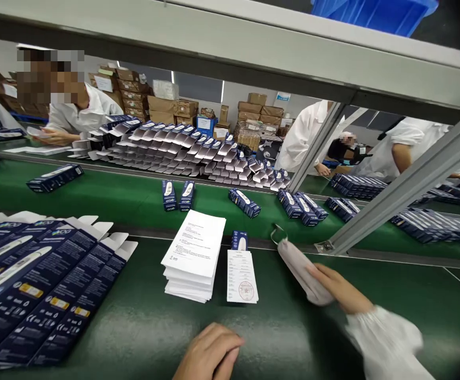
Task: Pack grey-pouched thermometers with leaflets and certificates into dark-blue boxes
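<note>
My right hand [340, 287] grips a long, pale grey pouch [303, 272] with a thin cord loop at its far end; what the pouch contains is hidden. Low in the middle, my left hand [214, 351] rests near the green work surface with fingers curled in and nothing visible in them. Just beyond it stands a thick stack of printed white leaflets [195, 250]. To the right of that stack is a smaller pile of white slips with a red round stamp [242, 277]. A small blue box [240, 240] stands right behind the slips.
Large blue cartons [51, 290] with open flaps fill the left side. Beyond lies a green conveyor belt [142, 203] carrying scattered blue boxes [244, 202]. Many open boxes [174, 148] are stacked behind it. A slanting metal post [368, 198] rises at right. Co-workers in white coats are across the belt.
</note>
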A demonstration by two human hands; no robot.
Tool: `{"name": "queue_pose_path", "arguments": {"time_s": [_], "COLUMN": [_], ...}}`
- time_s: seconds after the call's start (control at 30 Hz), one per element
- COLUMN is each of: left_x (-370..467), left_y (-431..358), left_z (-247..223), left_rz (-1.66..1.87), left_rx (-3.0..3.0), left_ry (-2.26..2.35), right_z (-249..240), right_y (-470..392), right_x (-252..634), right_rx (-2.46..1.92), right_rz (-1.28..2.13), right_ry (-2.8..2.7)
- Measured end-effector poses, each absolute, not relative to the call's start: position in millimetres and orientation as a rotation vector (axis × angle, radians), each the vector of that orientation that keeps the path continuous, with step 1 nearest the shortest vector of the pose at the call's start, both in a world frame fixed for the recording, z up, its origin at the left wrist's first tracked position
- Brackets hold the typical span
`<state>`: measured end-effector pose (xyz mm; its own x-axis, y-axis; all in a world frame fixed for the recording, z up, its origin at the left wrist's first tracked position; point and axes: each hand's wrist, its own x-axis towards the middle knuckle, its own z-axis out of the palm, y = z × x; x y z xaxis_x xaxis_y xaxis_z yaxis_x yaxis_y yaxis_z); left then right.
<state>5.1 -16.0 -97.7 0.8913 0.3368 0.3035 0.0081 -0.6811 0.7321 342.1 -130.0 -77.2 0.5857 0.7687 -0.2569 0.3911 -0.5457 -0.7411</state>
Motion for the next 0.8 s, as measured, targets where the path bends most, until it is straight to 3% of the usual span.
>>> {"name": "queue_pose_path", "arguments": {"time_s": [0.1,0.2,0.3,0.37,0.57,0.8], "left_x": [6.5,18.9,29.9,29.1,6.2,21.8], "left_y": [-0.9,28.7,49.6,50.3,32.2,60.6], "left_z": [-62.7,-24.1,-6.3,-6.4,0.4,29.3], "left_rz": [0.845,1.107,0.908,0.643,0.429,0.215], "left_rx": [2.392,2.521,2.767,2.912,2.994,2.905], "left_ry": [0.091,0.293,0.638,0.708,0.598,0.626], "right_z": [-89.1,-93.3,-86.5,-79.1,-65.4,-61.8], "right_y": [-194.1,-220.5,-208.1,-184.4,-106.5,-70.9], "right_x": [322.2,309.6,293.0,273.1,202.5,197.0], "right_rx": [-2.255,-2.633,-2.712,-2.509,-1.851,-1.836], "right_rz": [0.855,0.465,-0.077,-0.201,0.011,0.081], "right_ry": [-0.687,-0.700,-0.974,-1.251,-1.929,-2.014]}}
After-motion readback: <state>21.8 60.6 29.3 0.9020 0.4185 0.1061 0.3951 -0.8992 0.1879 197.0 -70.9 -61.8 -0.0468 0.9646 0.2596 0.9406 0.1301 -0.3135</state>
